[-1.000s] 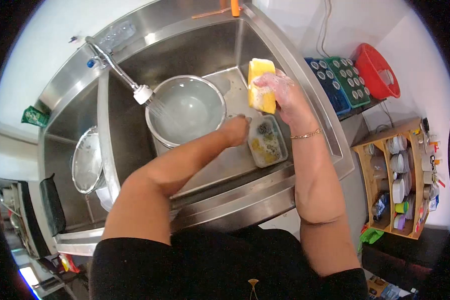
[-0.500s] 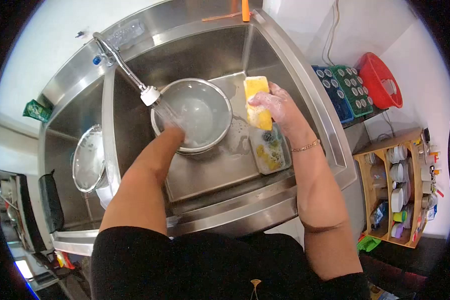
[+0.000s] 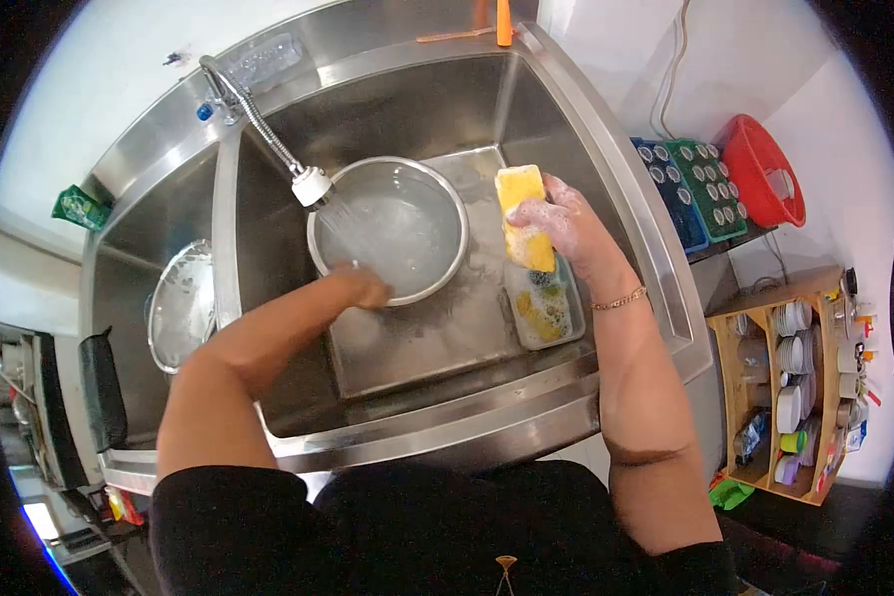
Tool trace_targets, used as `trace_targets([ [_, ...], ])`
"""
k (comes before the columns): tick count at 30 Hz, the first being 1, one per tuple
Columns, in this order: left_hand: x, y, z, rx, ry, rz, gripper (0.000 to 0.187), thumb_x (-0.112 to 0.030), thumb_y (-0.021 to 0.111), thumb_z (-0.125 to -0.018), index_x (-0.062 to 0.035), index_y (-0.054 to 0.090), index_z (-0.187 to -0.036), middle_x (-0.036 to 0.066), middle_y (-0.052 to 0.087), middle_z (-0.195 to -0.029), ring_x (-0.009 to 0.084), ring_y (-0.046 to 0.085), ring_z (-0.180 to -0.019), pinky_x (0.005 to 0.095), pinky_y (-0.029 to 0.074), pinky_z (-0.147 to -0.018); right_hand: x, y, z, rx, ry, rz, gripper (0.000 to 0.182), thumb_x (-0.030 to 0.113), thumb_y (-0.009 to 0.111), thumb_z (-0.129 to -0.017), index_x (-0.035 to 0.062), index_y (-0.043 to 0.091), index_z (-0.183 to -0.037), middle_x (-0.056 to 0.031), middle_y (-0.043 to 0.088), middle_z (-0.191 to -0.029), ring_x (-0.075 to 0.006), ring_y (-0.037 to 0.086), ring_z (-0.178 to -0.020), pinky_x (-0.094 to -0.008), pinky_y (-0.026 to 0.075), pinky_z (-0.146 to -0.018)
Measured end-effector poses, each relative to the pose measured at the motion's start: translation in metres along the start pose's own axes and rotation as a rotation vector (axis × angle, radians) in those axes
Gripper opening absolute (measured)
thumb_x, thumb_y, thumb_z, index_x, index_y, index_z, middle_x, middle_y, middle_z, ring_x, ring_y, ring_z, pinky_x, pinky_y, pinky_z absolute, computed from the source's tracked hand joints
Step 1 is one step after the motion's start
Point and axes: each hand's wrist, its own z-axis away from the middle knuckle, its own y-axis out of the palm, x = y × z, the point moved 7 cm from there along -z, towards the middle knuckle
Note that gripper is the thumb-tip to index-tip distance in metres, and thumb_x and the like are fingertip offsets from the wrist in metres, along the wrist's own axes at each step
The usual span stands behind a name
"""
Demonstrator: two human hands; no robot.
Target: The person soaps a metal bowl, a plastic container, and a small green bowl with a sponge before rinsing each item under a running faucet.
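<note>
My right hand (image 3: 558, 223), coated in suds, grips a yellow sponge (image 3: 524, 214) above the right part of the sink. Just below it sits a clear rectangular container (image 3: 573, 323) with foamy liquid and something yellow and dark inside. My left hand (image 3: 365, 288) is at the near rim of a round metal bowl (image 3: 460, 223), and its fingers are smeared by motion. Cloudy water fills the bowl. From the white spray head of the faucet (image 3: 311, 186), water streams into it.
A second sink basin on the left holds a metal-rimmed round vessel (image 3: 181, 308). A green packet (image 3: 79, 207) sits on the left edge. Right of the sink are bottle crates (image 3: 703, 184), a red basin (image 3: 750, 164) and a wooden dish rack (image 3: 755, 318).
My left hand has drawn back from inside the bowl to its near rim, and the left elbow has swung outward. My right hand still holds the sponge. The view has shifted slightly.
</note>
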Motion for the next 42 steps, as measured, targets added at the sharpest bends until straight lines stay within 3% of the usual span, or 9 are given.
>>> trace_targets([
  [3, 0.034, 0.002, 0.009, -0.164, -0.131, -0.346, 0.045, -0.023, 0.037, -0.086, -0.0016, 0.042, -0.125, 0.024, 0.037, -0.129, 0.0356, 0.028, -0.125, 0.0491, 0.014, -0.104, 0.001, 0.002, -0.001, 0.035, 0.003, 0.064, 0.039, 0.011, 0.064, -0.063, -0.0032, 0.054, -0.099, -0.0099, 0.06, -0.087, -0.0159, 0.058, -0.077, -0.0279, 0.046, -0.069],
  [5, 0.053, -0.037, 0.045, -0.722, -0.458, -0.282, 0.05, -0.016, 0.049, -0.08, 0.0041, 0.038, -0.125, 0.027, 0.043, -0.121, 0.0366, 0.037, -0.119, 0.0484, 0.025, -0.1, 0.0, 0.003, -0.002, 0.022, -0.001, 0.082, 0.041, 0.013, 0.064, -0.063, -0.0033, 0.054, -0.099, -0.0112, 0.06, -0.087, -0.0173, 0.058, -0.077, -0.0288, 0.046, -0.07],
  [8, 0.102, -0.011, -0.018, -0.745, -0.487, 0.185, 0.052, -0.012, 0.056, -0.074, 0.0066, 0.04, -0.12, 0.024, 0.05, -0.111, 0.0343, 0.05, -0.106, 0.043, 0.04, -0.09, -0.007, -0.003, -0.006, 0.0, -0.025, 0.162, 0.044, 0.018, 0.065, -0.063, -0.0033, 0.054, -0.099, -0.0145, 0.061, -0.087, -0.0208, 0.059, -0.078, -0.0304, 0.046, -0.071],
  [12, 0.143, 0.02, -0.076, -0.55, -0.428, 0.107, 0.038, -0.011, 0.06, -0.07, 0.0076, 0.05, -0.101, 0.022, 0.056, -0.097, 0.0306, 0.06, -0.089, 0.0386, 0.049, -0.07, -0.008, -0.012, -0.01, -0.029, -0.071, 0.26, 0.049, 0.025, 0.066, -0.061, -0.0032, 0.054, -0.099, -0.0186, 0.061, -0.088, -0.0264, 0.059, -0.079, -0.0317, 0.046, -0.072],
  [14, 0.121, 0.01, -0.003, -0.675, -0.527, 1.389, 0.024, -0.012, 0.059, -0.07, 0.0065, 0.052, -0.083, 0.018, 0.058, -0.079, 0.0262, 0.06, -0.071, 0.0373, 0.047, -0.054, -0.003, -0.014, -0.007, -0.038, -0.06, 0.261, 0.049, 0.025, 0.066, -0.061, -0.003, 0.055, -0.099, -0.0188, 0.061, -0.088, -0.0266, 0.06, -0.08, -0.0318, 0.046, -0.072],
  [17, 0.109, 0.018, 0.002, -0.744, -0.498, 1.753, 0.016, -0.01, 0.057, -0.071, 0.0046, 0.053, -0.076, 0.012, 0.053, -0.066, 0.0203, 0.053, -0.055, 0.0345, 0.039, -0.042, 0.001, -0.014, -0.005, -0.049, -0.039, 0.295, 0.048, 0.025, 0.066, -0.061, -0.0027, 0.055, -0.099, -0.0185, 0.061, -0.09, -0.0262, 0.06, -0.082, -0.0319, 0.046, -0.073],
  [23, 0.081, 0.008, 0.022, -0.724, -0.356, 1.936, 0.012, -0.008, 0.053, -0.074, 0.0007, 0.05, -0.082, 0.008, 0.047, -0.063, 0.0167, 0.042, -0.045, 0.0309, 0.037, -0.039, 0.013, -0.012, 0.0, -0.026, -0.069, 0.313, 0.047, 0.024, 0.066, -0.061, -0.0021, 0.055, -0.099, -0.0161, 0.062, -0.091, -0.0242, 0.06, -0.083, -0.0313, 0.046, -0.075],
  [38, 0.045, -0.033, 0.053, -0.712, 0.206, 2.11, 0.008, 0.0, 0.048, -0.078, 0.0038, 0.047, -0.085, 0.013, 0.053, -0.073, 0.018, 0.051, -0.051, 0.0272, 0.045, -0.039, 0.014, -0.013, -0.002, -0.022, -0.104, 0.358, 0.05, 0.025, 0.066, -0.061, -0.0024, 0.055, -0.1, -0.0163, 0.062, -0.091, -0.0235, 0.06, -0.084, -0.0301, 0.046, -0.076],
  [42, 0.034, -0.045, 0.067, -0.761, 0.159, 2.052, 0.007, 0.0, 0.049, -0.079, 0.0038, 0.046, -0.085, 0.013, 0.053, -0.074, 0.0174, 0.05, -0.052, 0.0273, 0.045, -0.039, 0.013, -0.012, -0.001, -0.018, -0.107, 0.335, 0.051, 0.026, 0.067, -0.06, -0.0022, 0.055, -0.101, -0.0168, 0.062, -0.091, -0.0243, 0.06, -0.083, -0.0305, 0.046, -0.076],
])
